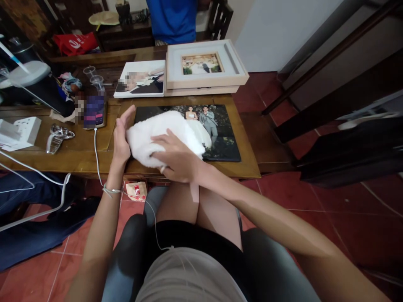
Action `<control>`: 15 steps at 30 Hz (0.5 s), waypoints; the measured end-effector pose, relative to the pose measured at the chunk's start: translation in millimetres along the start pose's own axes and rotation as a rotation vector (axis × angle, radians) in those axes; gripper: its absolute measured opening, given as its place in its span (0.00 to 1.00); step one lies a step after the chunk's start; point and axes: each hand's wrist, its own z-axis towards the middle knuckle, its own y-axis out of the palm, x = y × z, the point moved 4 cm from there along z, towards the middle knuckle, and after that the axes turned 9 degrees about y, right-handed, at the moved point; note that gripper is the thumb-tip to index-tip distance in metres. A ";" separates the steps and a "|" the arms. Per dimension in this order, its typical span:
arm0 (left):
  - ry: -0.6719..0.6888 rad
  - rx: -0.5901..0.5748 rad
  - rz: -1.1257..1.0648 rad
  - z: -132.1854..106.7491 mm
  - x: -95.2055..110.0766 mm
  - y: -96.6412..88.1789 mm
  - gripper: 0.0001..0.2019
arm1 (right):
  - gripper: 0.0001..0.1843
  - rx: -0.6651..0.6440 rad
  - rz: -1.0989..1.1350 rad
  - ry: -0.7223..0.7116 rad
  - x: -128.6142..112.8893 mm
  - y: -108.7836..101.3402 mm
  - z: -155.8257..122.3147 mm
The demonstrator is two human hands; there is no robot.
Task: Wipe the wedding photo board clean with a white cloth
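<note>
A fluffy white cloth lies bunched over the left part of a dark photo panel, which shows a couple in wedding clothes. My right hand is on the cloth, its fingers spread and bent into the soft pile; a ring shows on one finger. The cloth hides much of the panel's left side. At the panel's left edge my left hand stands on its side with fingers stretched out, holding nothing. The panel lies flat near the front edge of the wooden table.
Behind the panel are a white-edged photo print and stacked pale frames. Leftward lie a charging phone, a clear plastic object, a power strip and a dark tumbler. A person in blue is across the table.
</note>
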 end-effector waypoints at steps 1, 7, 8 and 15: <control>-0.026 0.015 -0.043 -0.5 -1.1 0.2 0.34 | 0.17 0.001 0.057 -0.039 -4.3 -4.7 -11.6; 0.029 -0.085 0.168 0.4 7.6 6.8 0.23 | 0.08 0.077 0.148 0.119 24.4 -44.1 -77.0; 0.039 -0.104 0.192 0.6 8.3 7.7 0.21 | 0.07 0.093 0.114 0.186 35.1 -48.5 -83.2; 0.044 -0.132 0.210 0.0 5.5 9.9 0.14 | 0.11 0.230 -0.102 0.506 97.4 -47.4 -41.6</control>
